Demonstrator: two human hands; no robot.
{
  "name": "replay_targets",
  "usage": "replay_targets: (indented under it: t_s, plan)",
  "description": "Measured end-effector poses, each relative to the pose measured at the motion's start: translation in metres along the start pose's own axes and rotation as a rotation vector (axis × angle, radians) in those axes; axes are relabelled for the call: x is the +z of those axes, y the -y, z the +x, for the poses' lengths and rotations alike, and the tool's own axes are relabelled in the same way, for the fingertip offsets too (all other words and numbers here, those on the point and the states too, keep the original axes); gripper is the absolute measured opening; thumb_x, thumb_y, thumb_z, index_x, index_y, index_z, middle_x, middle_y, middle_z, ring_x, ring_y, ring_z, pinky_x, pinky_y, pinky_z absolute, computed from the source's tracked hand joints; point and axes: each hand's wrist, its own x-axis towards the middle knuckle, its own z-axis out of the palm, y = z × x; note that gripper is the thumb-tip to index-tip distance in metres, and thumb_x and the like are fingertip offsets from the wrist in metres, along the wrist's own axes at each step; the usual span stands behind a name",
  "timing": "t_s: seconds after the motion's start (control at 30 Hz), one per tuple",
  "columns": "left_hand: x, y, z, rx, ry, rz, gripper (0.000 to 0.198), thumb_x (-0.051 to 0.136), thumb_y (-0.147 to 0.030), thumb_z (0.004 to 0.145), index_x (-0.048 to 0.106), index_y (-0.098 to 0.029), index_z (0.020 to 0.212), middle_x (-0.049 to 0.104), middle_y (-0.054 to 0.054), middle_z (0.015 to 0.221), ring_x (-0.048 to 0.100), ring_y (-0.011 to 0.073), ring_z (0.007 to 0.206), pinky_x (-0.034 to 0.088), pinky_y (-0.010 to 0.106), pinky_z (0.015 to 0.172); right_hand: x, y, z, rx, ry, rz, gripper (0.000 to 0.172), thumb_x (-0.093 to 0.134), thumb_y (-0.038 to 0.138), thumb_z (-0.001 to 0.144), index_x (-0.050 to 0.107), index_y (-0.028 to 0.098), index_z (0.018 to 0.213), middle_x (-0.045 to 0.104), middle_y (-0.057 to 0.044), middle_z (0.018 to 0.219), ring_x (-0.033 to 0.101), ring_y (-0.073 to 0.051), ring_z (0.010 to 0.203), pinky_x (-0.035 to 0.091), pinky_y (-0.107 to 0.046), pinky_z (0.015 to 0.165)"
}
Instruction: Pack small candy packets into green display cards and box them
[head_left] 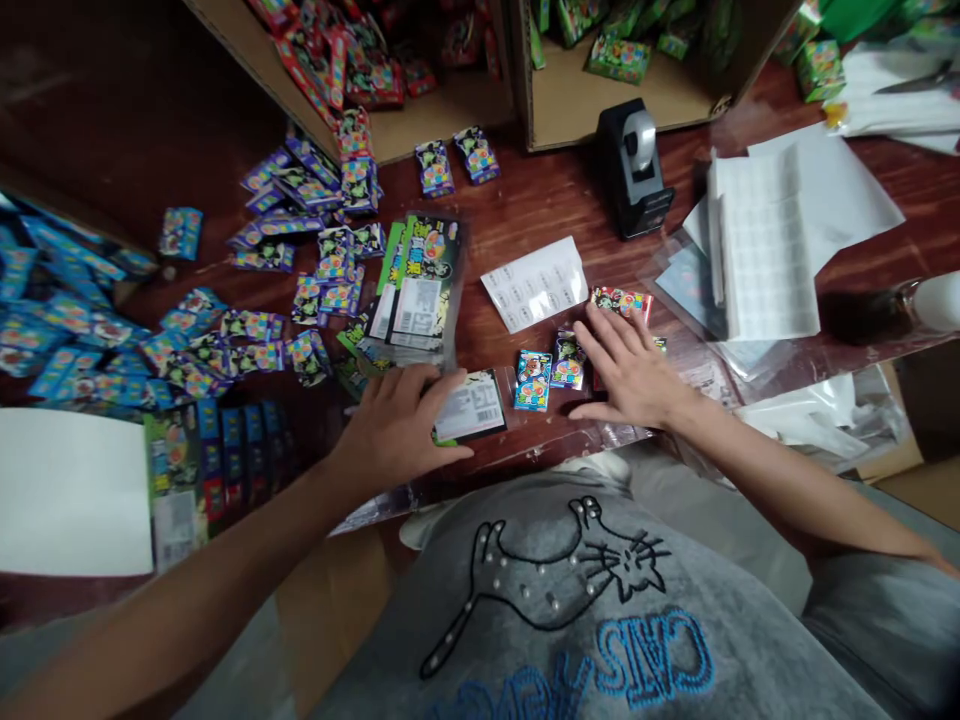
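My left hand (397,422) lies with thumb and index finger apart on a clear bag with a printed card (474,408), partly covering it. Over a group of small candy boxes at the table's front edge, my right hand (637,372) is spread flat. A red box (622,300) shows beyond its fingertips, and a purple box (568,362) sits by its thumb and index finger. Just left of that stands a blue box (532,380), apart from both hands. Whatever is under my right palm is mostly hidden. More printed bags (424,280) lie stacked beyond my left hand.
A sticker sheet (535,285) lies mid-table, with a tape dispenser (636,170) behind it. Cartons of red boxes (367,75) and green boxes (616,58) stand at the back. Purple boxes (300,185) and blue boxes (64,315) are heaped left. Label sheets (765,240) lie right.
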Motion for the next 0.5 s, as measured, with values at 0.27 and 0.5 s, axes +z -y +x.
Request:
replay_targets:
  t_s: [0.27, 0.5]
  plan:
    - [0.038, -0.011, -0.027, -0.074, -0.130, -0.163, 0.092, 0.087, -0.059, 0.078, 0.052, -0.019, 0.153, 0.064, 0.021, 0.141, 0.059, 0.0431, 0.126, 0.046, 0.057, 0.110, 0.012, 0.029, 0.037, -0.050, 0.060, 0.151, 0.077, 0.044, 0.066, 0.105, 0.044, 0.012, 0.160, 0.055, -0.020, 0.160, 0.050, -0.040, 0.142, 0.028, -0.058, 0.128]
    - [0.047, -0.031, -0.023, -0.107, -0.141, -0.282, 0.092, 0.087, -0.056, 0.080, 0.049, -0.019, 0.155, 0.061, 0.018, 0.143, 0.056, 0.0396, 0.129, 0.046, 0.053, 0.113, -0.005, 0.023, 0.044, -0.044, 0.059, 0.281, 0.065, 0.060, 0.064, 0.097, 0.055, 0.021, 0.145, 0.062, -0.015, 0.152, 0.053, -0.040, 0.131, 0.031, -0.064, 0.121]
